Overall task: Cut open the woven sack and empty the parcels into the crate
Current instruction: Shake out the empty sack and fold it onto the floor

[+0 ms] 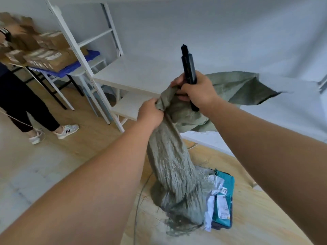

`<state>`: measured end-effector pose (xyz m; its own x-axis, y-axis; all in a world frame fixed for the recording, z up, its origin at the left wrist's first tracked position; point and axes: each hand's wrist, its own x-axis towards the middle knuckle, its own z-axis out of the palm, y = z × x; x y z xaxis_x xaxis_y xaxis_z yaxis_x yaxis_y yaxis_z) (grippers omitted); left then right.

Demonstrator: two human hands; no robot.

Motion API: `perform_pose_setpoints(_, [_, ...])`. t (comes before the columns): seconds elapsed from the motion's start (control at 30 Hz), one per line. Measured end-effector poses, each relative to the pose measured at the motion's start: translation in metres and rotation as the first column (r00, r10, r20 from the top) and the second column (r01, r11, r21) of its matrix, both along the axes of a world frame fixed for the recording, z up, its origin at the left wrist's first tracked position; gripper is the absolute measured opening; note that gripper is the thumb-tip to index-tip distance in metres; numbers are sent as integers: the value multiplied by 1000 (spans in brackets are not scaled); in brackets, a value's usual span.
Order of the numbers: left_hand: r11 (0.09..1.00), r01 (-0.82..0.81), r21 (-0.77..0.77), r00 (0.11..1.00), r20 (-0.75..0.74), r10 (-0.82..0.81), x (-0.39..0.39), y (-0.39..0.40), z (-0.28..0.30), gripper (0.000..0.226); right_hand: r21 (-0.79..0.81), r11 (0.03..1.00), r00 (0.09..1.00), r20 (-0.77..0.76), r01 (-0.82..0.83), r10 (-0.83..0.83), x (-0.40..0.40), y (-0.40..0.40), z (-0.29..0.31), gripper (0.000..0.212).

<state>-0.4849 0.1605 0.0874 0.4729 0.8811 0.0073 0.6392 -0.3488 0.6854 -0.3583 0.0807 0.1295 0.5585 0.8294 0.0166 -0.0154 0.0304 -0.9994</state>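
A grey-green woven sack (pixel 169 163) hangs upside down in the middle of the view, its frayed open end low over the floor. My left hand (pixel 150 114) grips the bunched upper part of the sack. My right hand (pixel 196 91) holds a black utility knife (pixel 188 68) upright and also pinches the sack fabric, which flaps out to the right. Under the sack's open end lie parcels: a teal one (pixel 224 197) with a white label and a white-grey one (pixel 210 204). They rest in a dark blue crate (pixel 223 226), mostly hidden.
A white metal shelf rack (pixel 99 82) stands straight ahead. Left of it, cardboard boxes (pixel 44 55) sit on a blue tray on a table. A person in dark trousers and white trainers (pixel 67 130) stands at the left. The floor is wood and pale tile.
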Motion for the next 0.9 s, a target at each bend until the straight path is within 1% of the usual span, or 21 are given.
perform_pose_setpoints(0.03, [999, -40, -16, 998, 45, 41, -1, -4, -2, 26, -24, 983, 982, 70, 180, -178, 8, -2, -4, 28])
perform_pose_setpoints(0.07, [997, -73, -33, 993, 92, 76, -1, -4, -7, 27, -48, 936, 928, 159, 349, -338, 17, -5, -9, 24])
perform_pose_setpoints(0.1, [992, -109, -61, 983, 142, 117, -1, -8, -7, 28, -79, 881, 867, 240, 466, -437, 25, -11, -13, 17])
perform_pose_setpoints(0.13, [983, -158, -88, 965, 196, 173, 0, -10, -8, 28, -124, 844, 833, 287, 522, -473, 30, -19, -17, 12])
perform_pose_setpoints(0.17, [970, -214, -119, 937, 257, 238, 1, -12, -10, 27, -185, 828, 831, 311, 530, -462, 34, -26, -22, 18])
perform_pose_setpoints(0.23, [948, -265, -175, 882, 353, 312, 1, -20, -14, 27, -313, 831, 881, 282, 459, -380, 39, -38, -36, 43])
perform_pose_setpoints(0.27, [947, -250, -203, 867, 388, 312, 0, -22, -16, 29, -351, 844, 911, 227, 405, -343, 37, -43, -41, 51])
perform_pose_setpoints(0.3, [949, -221, -226, 863, 408, 298, -2, -25, -17, 32, -370, 872, 948, 126, 320, -294, 34, -47, -45, 54])
perform_pose_setpoints(0.33, [954, -178, -239, 872, 412, 266, -4, -26, -19, 34, -361, 908, 973, -7, 214, -232, 30, -48, -49, 53])
perform_pose_setpoints(0.4, [970, -105, -217, 911, 370, 182, -10, -31, -26, 34, -325, 946, 966, -242, 3, -87, 19, -45, -56, 44])
perform_pose_setpoints(0.47, [983, -83, -166, 947, 293, 129, -17, -37, -36, 36, -270, 957, 930, -368, -104, -2, 1, -40, -62, 30])
perform_pose_setpoints(0.53, [987, -64, -148, 971, 218, 96, -34, -43, -47, 43, -257, 955, 918, -394, -147, 35, -19, -30, -70, 19])
perform_pose_setpoints(0.57, [989, -62, -133, 978, 190, 87, -45, -44, -54, 50, -256, 952, 918, -394, -166, 54, -28, -25, -73, 17])
perform_pose_setpoints(0.63, [986, -121, -114, 984, 118, 134, -74, -43, -64, 73, -240, 945, 907, -406, -222, 110, -48, -18, -75, 16])
perform_pose_setpoints(0.7, [966, -244, -85, 967, 56, 249, -106, -44, -68, 95, -203, 936, 879, -443, -287, 174, -66, -14, -72, 17])
perform_pose_setpoints(0.8, [896, -443, -21, 897, 5, 443, -147, -53, -72, 121, -142, 921, 829, -500, -363, 250, -91, -12, -58, 15])
perform_pose_setpoints(0.83, [880, -473, -25, 880, 32, 474, -156, -57, -74, 125, -123, 916, 813, -515, -381, 270, -97, -11, -52, 13])
perform_pose_setpoints(0.87, [867, -494, -60, 867, 45, 497, -161, -62, -76, 122, -102, 912, 799, -528, -397, 288, -103, -10, -46, 12])
perform_pose_setpoints(0.9, [866, -489, -104, 866, 65, 496, -165, -66, -81, 108, -87, 909, 788, -536, -408, 303, -109, -9, -42, 12])
